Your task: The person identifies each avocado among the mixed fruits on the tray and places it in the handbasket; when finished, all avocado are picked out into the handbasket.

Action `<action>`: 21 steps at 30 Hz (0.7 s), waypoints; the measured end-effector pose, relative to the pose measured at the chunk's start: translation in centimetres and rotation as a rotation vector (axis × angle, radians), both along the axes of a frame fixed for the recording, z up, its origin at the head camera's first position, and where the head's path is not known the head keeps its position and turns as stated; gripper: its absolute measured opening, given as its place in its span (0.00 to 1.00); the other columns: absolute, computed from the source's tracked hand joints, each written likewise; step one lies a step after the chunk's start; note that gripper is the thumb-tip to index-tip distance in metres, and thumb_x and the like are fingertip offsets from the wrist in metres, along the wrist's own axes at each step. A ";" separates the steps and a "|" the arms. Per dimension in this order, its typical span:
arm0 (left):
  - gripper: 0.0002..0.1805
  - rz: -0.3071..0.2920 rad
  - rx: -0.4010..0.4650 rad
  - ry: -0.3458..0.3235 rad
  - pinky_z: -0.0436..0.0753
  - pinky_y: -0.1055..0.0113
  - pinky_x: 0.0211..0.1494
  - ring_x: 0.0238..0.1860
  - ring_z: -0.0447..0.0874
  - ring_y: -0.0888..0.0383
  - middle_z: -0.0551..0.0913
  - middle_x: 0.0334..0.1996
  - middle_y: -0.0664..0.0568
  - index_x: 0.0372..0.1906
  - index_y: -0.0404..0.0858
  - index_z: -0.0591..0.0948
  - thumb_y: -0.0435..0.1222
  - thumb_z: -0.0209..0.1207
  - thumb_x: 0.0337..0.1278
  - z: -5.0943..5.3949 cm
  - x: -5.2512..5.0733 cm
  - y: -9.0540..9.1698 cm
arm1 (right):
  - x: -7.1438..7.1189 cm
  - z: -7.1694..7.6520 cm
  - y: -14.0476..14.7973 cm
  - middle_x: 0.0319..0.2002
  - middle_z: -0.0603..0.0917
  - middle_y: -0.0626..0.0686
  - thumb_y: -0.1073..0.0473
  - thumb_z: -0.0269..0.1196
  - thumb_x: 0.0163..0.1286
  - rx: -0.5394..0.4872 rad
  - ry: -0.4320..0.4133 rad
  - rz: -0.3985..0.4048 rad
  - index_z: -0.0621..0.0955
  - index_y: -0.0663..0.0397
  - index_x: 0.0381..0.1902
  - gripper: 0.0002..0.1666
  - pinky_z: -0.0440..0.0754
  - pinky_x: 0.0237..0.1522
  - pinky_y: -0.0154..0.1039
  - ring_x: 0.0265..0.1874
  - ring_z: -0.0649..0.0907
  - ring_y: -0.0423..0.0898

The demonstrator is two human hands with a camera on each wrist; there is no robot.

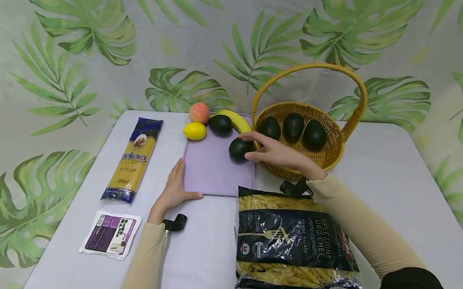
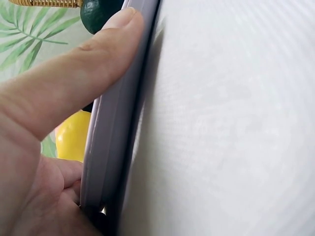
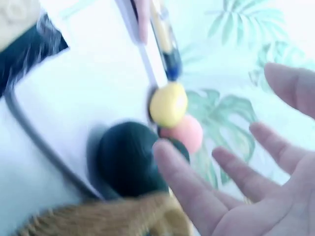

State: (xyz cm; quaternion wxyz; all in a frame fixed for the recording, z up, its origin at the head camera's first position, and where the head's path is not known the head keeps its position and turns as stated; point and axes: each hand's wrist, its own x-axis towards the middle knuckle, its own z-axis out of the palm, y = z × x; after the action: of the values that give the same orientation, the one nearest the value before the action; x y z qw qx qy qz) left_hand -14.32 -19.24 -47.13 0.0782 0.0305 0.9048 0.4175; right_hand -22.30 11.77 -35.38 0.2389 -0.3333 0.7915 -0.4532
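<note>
A lilac tray (image 1: 217, 174) lies on the table with a dark green avocado (image 1: 239, 151) near its right edge. My right hand (image 1: 276, 154) is beside that avocado, fingers spread and thumb apart; in the right wrist view the hand (image 3: 266, 191) encloses nothing. Whether a fingertip touches the avocado (image 3: 129, 160) I cannot tell. At the tray's front left corner rests my left hand (image 1: 174, 189), its straight thumb (image 2: 83, 73) along the front edge and its fingers by the left side. Another dark avocado (image 1: 220, 125), a banana (image 1: 235, 119), a lemon (image 1: 194, 131) and a peach (image 1: 199, 113) are at the tray's back.
A wicker basket (image 1: 335, 162) with a tall handle holds three avocados (image 1: 293, 126) right of the tray. Penne bags (image 1: 285, 243) lie under my right forearm. On the left are a spaghetti pack (image 1: 132, 160) and a white and purple packet (image 1: 111, 234).
</note>
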 end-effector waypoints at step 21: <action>0.69 0.005 0.001 -0.021 0.43 0.47 0.72 0.74 0.32 0.42 0.33 0.75 0.38 0.74 0.30 0.37 0.42 0.76 0.38 -0.2 -0.1 0.0 | -0.6 -4.5 -5.9 0.73 0.43 0.65 0.56 0.61 0.67 0.193 0.059 -0.252 0.59 0.56 0.72 0.39 0.56 0.67 0.57 0.71 0.52 0.61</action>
State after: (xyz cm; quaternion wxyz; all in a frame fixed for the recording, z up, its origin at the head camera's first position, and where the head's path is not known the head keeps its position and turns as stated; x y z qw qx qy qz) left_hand -14.40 -19.23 -47.30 0.0865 0.0239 0.9038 0.4184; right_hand -22.91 5.84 -39.87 0.1876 -0.2200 0.8737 -0.3912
